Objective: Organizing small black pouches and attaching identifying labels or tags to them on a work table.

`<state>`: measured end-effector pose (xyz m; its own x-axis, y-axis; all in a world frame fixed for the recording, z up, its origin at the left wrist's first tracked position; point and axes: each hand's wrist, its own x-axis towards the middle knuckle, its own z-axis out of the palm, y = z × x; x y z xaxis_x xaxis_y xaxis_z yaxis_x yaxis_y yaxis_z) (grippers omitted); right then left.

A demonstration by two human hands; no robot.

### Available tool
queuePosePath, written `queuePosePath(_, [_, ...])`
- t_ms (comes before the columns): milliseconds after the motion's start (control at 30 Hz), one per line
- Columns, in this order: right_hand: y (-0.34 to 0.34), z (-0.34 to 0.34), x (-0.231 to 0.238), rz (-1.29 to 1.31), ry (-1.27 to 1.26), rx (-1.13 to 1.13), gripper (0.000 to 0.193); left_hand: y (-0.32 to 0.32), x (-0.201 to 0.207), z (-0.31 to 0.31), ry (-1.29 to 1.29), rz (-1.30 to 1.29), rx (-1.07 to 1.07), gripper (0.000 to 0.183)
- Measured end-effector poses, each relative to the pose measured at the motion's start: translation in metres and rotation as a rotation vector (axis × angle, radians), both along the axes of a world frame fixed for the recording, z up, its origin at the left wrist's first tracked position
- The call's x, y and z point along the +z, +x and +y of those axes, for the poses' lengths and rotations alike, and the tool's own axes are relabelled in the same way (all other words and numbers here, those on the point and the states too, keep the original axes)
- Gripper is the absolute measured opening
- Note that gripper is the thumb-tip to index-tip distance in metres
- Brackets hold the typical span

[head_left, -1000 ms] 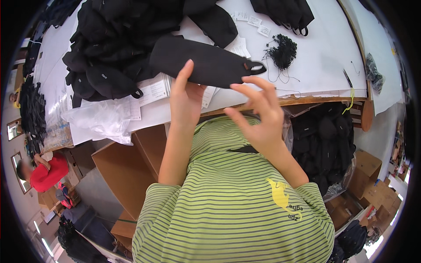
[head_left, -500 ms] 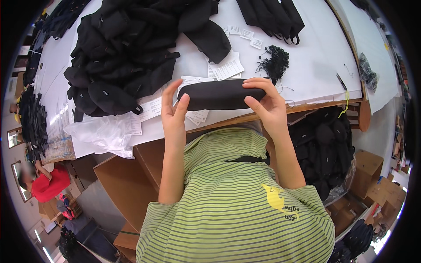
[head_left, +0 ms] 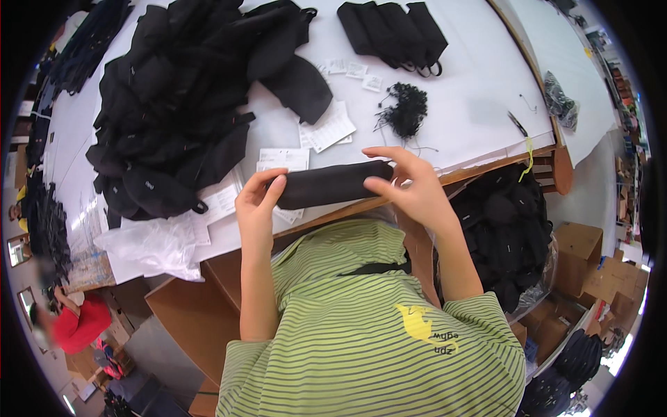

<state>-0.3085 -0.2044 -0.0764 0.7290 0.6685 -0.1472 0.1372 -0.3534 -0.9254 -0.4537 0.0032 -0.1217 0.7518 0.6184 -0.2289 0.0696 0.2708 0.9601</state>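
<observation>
A long folded piece of black fabric [head_left: 326, 185] is stretched level between my two hands, just above the table's front edge. My left hand [head_left: 256, 207] pinches its left end between thumb and fingers. At the other end, my right hand [head_left: 422, 194] has the thumb against the front face and the forefinger raised above the top edge; its remaining fingers are partly hidden. Behind the fabric lie printed white paper tags [head_left: 283, 158]. A bunch of black cords [head_left: 406, 110] rests farther back, to the right.
A big heap of black fabric bags [head_left: 167, 104] covers the table's left, with a clear plastic bag [head_left: 156, 240] before it. Several folded black pieces [head_left: 392, 35] lie at the back. Small snips [head_left: 517, 124] sit near the right edge. Cardboard boxes [head_left: 191, 306] stand below.
My hands and the black fabric have shifted left and lower in view, and the fabric is slightly tilted. The right forefinger has lifted off the fabric's top edge. The whole view has shifted too.
</observation>
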Motion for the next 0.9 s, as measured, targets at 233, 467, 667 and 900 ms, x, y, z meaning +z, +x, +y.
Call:
queuePosePath(233, [0.018,-0.007,0.022,-0.543,-0.192,0.35,0.07,0.01,-0.002,0.003,-0.427,-0.039,-0.062,0.023])
queuePosePath(467, [0.115,-0.029,0.009,-0.297,0.115,-0.2,0.041,-0.003,-0.012,0.01,0.217,0.246,-0.137,0.04])
queuePosePath(667, [0.236,-0.033,-0.004,-0.658,0.111,-0.931,0.046,-0.023,-0.028,0.003,1.041,0.487,-0.157,0.063])
queuePosePath(900, [0.291,-0.005,-0.102,-0.572,-0.365,-0.794,0.063,-0.021,-0.03,0.007,1.162,0.693,-0.209,0.069])
